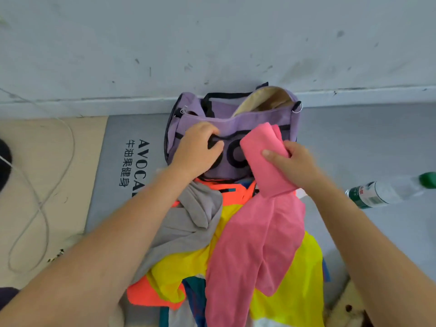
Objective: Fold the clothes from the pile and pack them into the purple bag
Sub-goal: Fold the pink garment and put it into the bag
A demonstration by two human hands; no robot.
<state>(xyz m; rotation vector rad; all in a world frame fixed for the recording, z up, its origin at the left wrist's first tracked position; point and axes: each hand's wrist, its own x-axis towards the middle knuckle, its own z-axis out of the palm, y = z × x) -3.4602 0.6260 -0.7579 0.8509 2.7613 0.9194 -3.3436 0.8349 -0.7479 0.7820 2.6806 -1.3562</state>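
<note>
Grey mat [113, 147] on floor against wall; on it the pile [236, 244] of clothes (yellow, orange, grey, pink), with the purple bag [257, 119] just beyond, unzipped, its pale lining showing. Pink garment [262, 159], one end rolled and raised in front of the bag, rest trailing over the pile. Left hand [198, 149] curls round the bag's black strap; right hand [292, 164] grips the rolled pink end; plastic bottle [387, 190] lies well right.
</note>
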